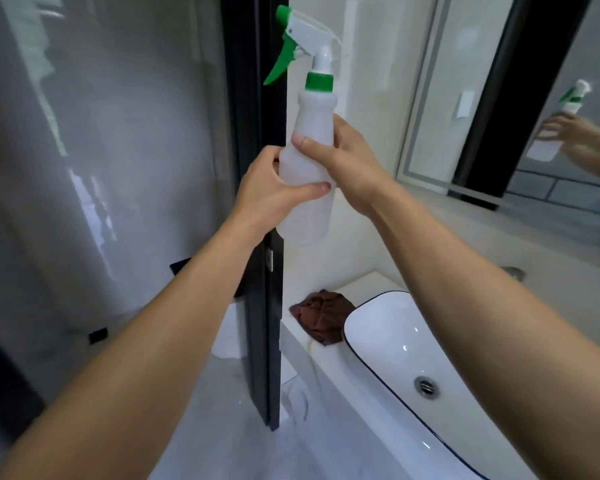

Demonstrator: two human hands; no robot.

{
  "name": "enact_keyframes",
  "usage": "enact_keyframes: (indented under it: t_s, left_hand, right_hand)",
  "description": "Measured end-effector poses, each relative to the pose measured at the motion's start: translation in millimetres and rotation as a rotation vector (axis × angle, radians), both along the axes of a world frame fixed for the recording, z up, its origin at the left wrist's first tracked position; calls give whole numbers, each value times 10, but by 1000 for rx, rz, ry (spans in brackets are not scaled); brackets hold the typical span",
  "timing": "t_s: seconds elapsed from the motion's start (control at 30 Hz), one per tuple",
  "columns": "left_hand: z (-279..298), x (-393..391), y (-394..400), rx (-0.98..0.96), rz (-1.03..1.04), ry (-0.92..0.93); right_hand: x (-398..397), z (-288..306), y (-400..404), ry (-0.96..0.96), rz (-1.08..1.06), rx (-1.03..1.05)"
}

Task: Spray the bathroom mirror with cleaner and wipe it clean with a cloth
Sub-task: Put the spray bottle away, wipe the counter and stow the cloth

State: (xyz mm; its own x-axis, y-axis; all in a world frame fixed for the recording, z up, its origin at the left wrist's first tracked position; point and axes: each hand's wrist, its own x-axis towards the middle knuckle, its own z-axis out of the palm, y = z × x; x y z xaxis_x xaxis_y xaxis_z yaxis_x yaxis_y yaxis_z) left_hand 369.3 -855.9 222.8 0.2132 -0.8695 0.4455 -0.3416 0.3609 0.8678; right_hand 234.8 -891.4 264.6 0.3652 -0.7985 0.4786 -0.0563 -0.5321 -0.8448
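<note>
A white spray bottle [309,161] with a green trigger and collar is held upright in front of me, its nozzle pointing left. My left hand [271,188] grips the bottle's lower body, thumb across the front. Higher up, my right hand [347,164] grips the bottle's body from the right. The bathroom mirror [534,98] hangs at the upper right and reflects the bottle and a hand. A crumpled brown cloth [323,317] lies on the white counter, left of the basin.
A white basin [395,358] with a dark rim and metal drain sits in the counter at lower right. A black door frame [257,237] runs vertically behind the bottle, with a glass shower panel [101,168] to its left.
</note>
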Motion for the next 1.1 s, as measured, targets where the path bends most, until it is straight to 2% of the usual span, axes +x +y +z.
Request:
enact_keyframes:
  t_s: [0.27, 0.43, 0.87, 1.1]
  left_hand:
    - [-1165, 321, 498, 186, 125, 83]
    - [-2102, 404, 554, 189, 173, 151]
    - [-5484, 487, 534, 296, 197, 228]
    - [-6933, 487, 370, 315, 119, 244]
  right_hand:
    - [388, -1257, 249, 9, 108, 158]
    - [548, -2241, 223, -9, 142, 164]
    - [724, -5720, 199, 44, 103, 342]
    - [675, -7158, 105, 63, 30, 396]
